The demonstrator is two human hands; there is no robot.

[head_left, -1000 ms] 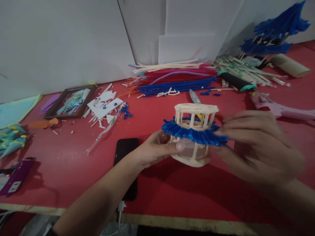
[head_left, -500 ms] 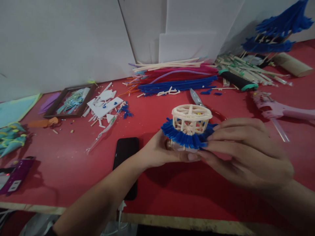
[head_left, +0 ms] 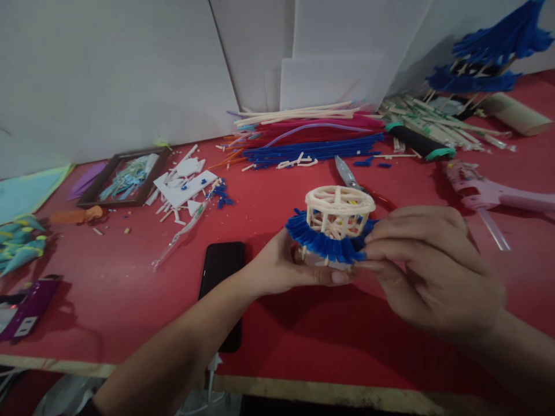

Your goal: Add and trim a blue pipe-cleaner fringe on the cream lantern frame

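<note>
Red tabletop (head_left: 147,312) runs back to pale boards (head_left: 332,84); above its near part, between the two hands, is a round cream frame (head_left: 340,203), its axis close to upright. Around its middle goes a blue frill (head_left: 327,245). Below that, the left hand (head_left: 277,268) grips the frame from the left, thumb across the near side (the other fingers are mostly hidden). The right hand (head_left: 437,266) has thumb and fingertips pinched on the frill's right edge, so the frame lies just left of those tips. Farther out, a black phone (head_left: 222,268) lies left, a pink glue gun (head_left: 498,195) right.
</note>
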